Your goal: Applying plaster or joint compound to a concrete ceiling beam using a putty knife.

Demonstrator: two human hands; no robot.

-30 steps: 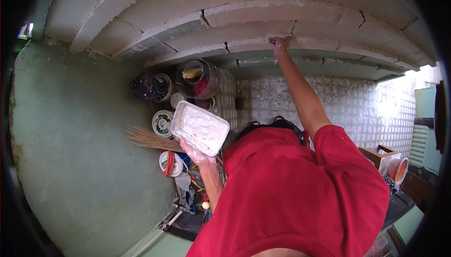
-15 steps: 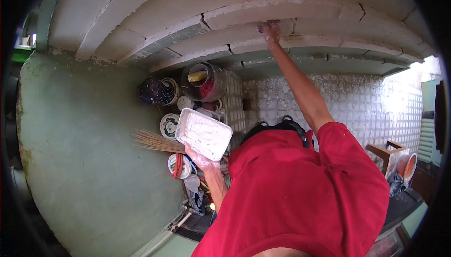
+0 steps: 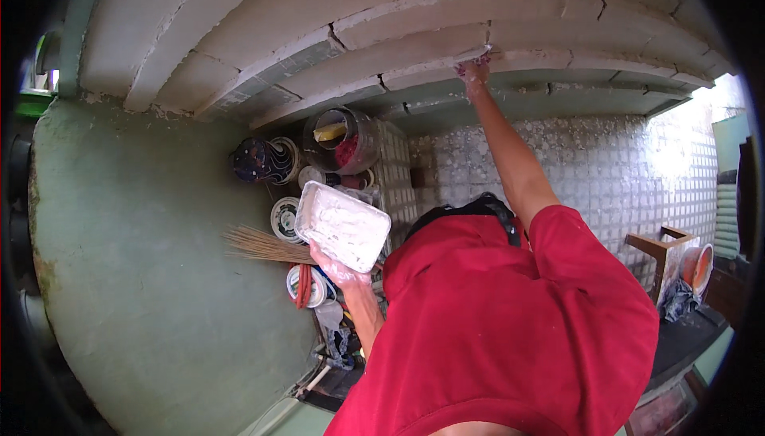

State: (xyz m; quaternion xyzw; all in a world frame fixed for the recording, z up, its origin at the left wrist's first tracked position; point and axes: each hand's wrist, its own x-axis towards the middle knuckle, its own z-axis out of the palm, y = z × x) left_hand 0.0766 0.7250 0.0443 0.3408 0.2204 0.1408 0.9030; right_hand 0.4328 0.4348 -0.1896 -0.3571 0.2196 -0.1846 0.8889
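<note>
Head view: left hand [image 3: 339,269] grips tray [image 3: 343,225] level at 9 o'clock, keeping plaster handy; right hand [image 3: 475,69] presses ceiling joint [image 3: 414,65], grip unclear.

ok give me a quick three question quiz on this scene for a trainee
1. True or false: the left hand holds up a white tray of white paste.
2. What does the right hand touch? A) the block wall B) the broom C) the bucket
3. Fill in: the person's shirt is ___.

Key: 1 true; 2 A; 3 red
</note>
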